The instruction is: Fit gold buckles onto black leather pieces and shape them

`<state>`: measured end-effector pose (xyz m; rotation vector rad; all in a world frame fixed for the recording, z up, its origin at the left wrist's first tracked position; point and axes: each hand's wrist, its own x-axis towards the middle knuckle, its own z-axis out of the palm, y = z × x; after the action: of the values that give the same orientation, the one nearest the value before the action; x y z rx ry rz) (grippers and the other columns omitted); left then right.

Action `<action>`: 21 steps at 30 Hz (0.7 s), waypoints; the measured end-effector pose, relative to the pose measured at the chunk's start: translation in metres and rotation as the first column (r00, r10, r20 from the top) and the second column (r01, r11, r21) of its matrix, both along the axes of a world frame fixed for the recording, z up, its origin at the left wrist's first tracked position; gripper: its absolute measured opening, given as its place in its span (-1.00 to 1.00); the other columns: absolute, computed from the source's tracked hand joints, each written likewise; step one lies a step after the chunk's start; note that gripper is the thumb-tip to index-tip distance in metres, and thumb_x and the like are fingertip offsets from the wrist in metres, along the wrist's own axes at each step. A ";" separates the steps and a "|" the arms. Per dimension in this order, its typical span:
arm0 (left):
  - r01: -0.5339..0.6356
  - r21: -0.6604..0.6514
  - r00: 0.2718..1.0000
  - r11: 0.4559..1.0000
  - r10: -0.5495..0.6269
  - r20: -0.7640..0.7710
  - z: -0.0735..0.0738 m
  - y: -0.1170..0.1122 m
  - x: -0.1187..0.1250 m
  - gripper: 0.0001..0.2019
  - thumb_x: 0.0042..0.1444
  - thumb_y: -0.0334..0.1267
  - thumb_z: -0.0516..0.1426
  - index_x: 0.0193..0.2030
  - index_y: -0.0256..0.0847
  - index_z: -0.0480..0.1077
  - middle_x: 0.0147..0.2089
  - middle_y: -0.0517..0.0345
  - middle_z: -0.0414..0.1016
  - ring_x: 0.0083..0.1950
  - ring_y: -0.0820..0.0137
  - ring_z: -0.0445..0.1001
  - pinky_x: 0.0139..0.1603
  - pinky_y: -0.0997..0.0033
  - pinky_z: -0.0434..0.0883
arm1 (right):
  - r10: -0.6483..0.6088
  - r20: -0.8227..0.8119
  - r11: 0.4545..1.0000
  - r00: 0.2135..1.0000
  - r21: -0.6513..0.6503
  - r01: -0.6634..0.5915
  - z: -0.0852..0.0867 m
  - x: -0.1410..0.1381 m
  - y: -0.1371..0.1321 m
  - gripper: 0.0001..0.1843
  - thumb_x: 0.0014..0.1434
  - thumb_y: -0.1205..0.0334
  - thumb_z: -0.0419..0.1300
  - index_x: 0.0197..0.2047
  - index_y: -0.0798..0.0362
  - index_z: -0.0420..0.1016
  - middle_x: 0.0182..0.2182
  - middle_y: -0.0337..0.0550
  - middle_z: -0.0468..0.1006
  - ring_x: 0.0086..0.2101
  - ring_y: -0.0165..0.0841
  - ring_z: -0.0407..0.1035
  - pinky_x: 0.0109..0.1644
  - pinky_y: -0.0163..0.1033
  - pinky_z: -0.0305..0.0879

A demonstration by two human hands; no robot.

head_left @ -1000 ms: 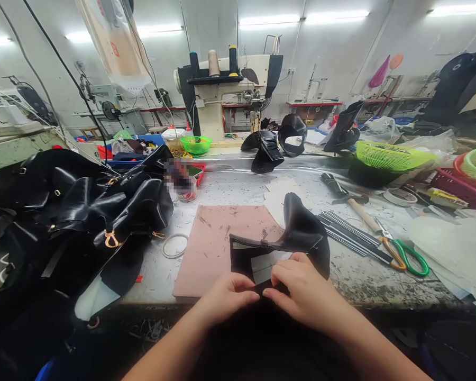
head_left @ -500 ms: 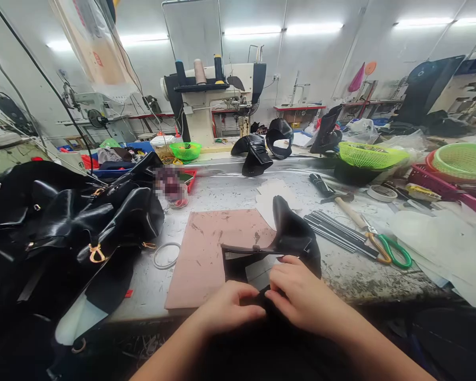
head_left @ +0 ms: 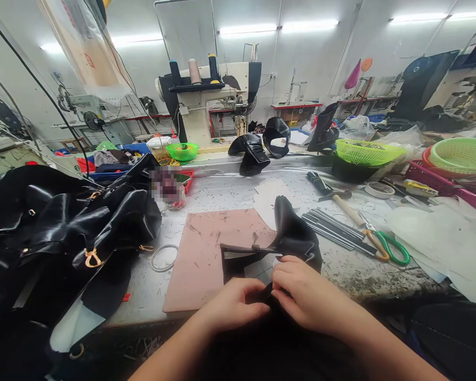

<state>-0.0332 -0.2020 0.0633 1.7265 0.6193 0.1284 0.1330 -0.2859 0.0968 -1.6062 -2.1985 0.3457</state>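
A black leather bag piece lies at the front of the table, partly over a pink board. Its opening faces me, and a pale panel shows inside. At the near edge, my left hand pinches the black material between thumb and fingers. My right hand is closed on the same edge just to the right, its fingertips almost touching the left ones. The lower part of the piece blends into dark clothing and cannot be made out.
Black leather bags with gold clasps pile up at left. Right of the board lie dark strips, a hammer and green-handled scissors. A metal ring rests at left. Behind stands a sewing machine.
My hands have shifted slightly, and the left fingers sit a little closer to the right hand along the black edge. The camera view has moved slightly; the bag piece stays in place.
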 end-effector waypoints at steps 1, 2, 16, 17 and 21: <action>-0.035 0.015 0.999 0.999 0.035 -0.018 0.000 -0.002 0.003 -0.87 -0.06 -0.27 0.14 -0.38 -0.28 0.46 -0.40 0.21 0.43 -0.30 0.38 0.34 -0.28 0.48 0.25 | 0.011 -0.024 0.999 1.000 0.039 -0.010 -0.002 -0.001 -0.001 -0.81 0.07 0.49 0.00 -0.49 0.04 0.27 -0.48 -0.16 0.44 -0.38 -0.32 0.37 -0.02 -0.05 0.30; -0.067 0.022 0.997 0.998 0.068 -0.033 -0.001 -0.003 0.006 -0.87 -0.06 -0.25 0.15 -0.43 -0.28 0.44 -0.44 0.22 0.40 -0.34 0.39 0.32 -0.33 0.49 0.23 | 0.016 -0.064 0.995 0.998 0.101 -0.009 -0.005 -0.001 -0.003 -0.81 0.07 0.49 -0.01 -0.45 0.04 0.29 -0.38 -0.10 0.48 -0.32 -0.30 0.40 -0.03 -0.07 0.33; -0.173 -0.048 0.978 0.984 0.166 -0.124 0.000 -0.006 0.019 -0.82 -0.13 -0.17 0.15 -0.50 -0.26 0.35 -0.55 0.26 0.29 -0.48 0.44 0.26 -0.47 0.48 0.14 | -0.503 -0.822 0.861 0.266 -0.448 0.241 -0.053 0.032 -0.010 -0.51 0.03 -0.09 0.25 -0.04 -0.01 0.37 -0.18 -0.03 0.55 -0.19 -0.08 0.48 -0.27 -0.01 0.50; -0.172 -0.032 0.978 0.985 0.167 -0.123 0.000 -0.006 0.021 -0.81 -0.11 -0.15 0.15 -0.51 -0.27 0.35 -0.55 0.26 0.29 -0.48 0.44 0.25 -0.47 0.48 0.14 | -0.500 -0.833 0.862 0.238 -0.451 0.231 -0.051 0.030 -0.010 -0.50 0.01 -0.10 0.26 -0.04 -0.02 0.38 -0.18 -0.04 0.56 -0.20 -0.08 0.48 -0.30 -0.01 0.50; -0.171 -0.004 0.978 0.985 0.169 -0.121 -0.001 -0.005 0.024 -0.80 -0.08 -0.17 0.14 -0.56 -0.26 0.29 -0.57 0.29 0.24 -0.49 0.47 0.21 -0.47 0.48 0.12 | -0.422 -0.845 0.900 0.330 -0.344 0.268 -0.047 0.034 -0.006 -0.52 -0.01 -0.06 0.29 -0.08 0.03 0.44 -0.18 -0.06 0.59 -0.12 -0.11 0.45 0.00 0.04 0.38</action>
<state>-0.0092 -0.2065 0.0622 1.6746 0.8555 0.1403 0.1668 -0.2923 0.0496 -1.3631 -0.9421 0.9940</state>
